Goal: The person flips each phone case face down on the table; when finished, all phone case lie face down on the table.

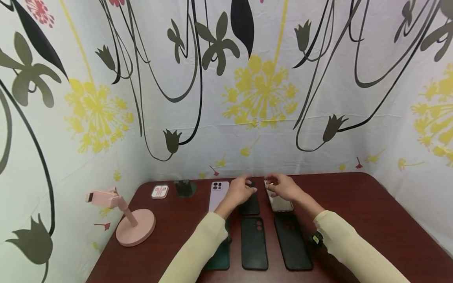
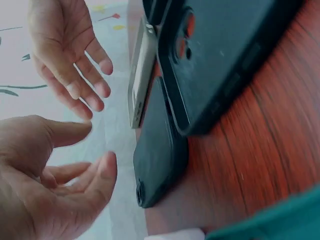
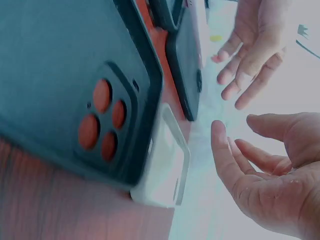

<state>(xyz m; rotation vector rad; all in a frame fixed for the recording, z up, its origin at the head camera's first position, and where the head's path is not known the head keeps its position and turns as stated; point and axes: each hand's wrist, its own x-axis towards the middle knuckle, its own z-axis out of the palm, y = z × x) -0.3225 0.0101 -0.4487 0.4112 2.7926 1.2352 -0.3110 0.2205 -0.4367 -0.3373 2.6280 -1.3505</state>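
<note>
Both hands are held up over the far row of phone cases, fingers relaxed and holding nothing. My left hand (image 1: 242, 191) is above a black phone case (image 1: 251, 206), with a lavender phone case (image 1: 218, 194) to its left. Nearest my right hand (image 1: 283, 187) is a pale phone case (image 1: 282, 204) with a greyish rim; the hand overlaps its far end. In the left wrist view the thumb and fingers of the left hand (image 2: 60, 185) are apart. Closer to the front lie two black cases, a narrower one (image 1: 255, 245) and a wider one (image 1: 293, 243). A teal case (image 1: 220, 257) is partly hidden by the left sleeve.
A pink phone stand (image 1: 136, 228) with a round base stands on the left of the dark red table (image 1: 357, 212). Behind it are a small square earphone box (image 1: 160, 191) and a dark stand (image 1: 185, 189). A floral curtain (image 1: 219, 149) hangs along the back edge.
</note>
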